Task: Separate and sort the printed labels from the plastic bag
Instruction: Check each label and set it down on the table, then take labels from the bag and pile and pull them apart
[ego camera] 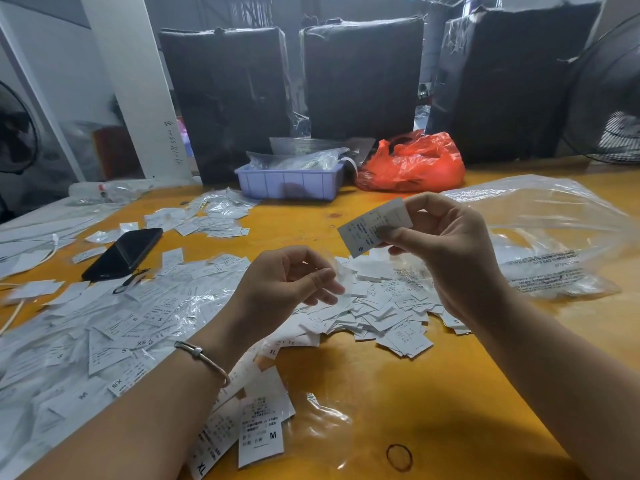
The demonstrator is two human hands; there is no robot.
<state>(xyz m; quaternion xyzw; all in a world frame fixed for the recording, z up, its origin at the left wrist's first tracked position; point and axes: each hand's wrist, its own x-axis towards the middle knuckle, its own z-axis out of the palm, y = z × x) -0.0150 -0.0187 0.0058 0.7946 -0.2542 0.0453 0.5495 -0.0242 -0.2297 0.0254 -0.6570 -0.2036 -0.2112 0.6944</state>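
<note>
The right hand [446, 247] pinches a small stack of printed labels [375, 226] between thumb and fingertips, held up above the yellow desk [363, 386]; the stack's long axis runs on a slant from lower left to upper right, with the end marked "S" pointing down and left toward the other hand. The left hand [294, 280] hovers just beside and below it, fingers curled narrowly around a thin scrap of clear film [337, 271], which is too faint to make out clearly. Under both hands lies a loose heap of white labels [388, 317], and a wider spread of labels mixed with clear wrappers [114, 327] covers the left side of the desk, some showing S, XS, M and XL. A large clear plastic bag [554, 237] lies crumpled to the right, just beside the right hand. A black phone [123, 253] rests among the labels on the left. Farther back stand a lilac bin [289, 183] and a red plastic bag [414, 164], with dark wrapped boxes [362, 77] behind them. A rubber band [399, 458] lies on the bare desk near the front.
</note>
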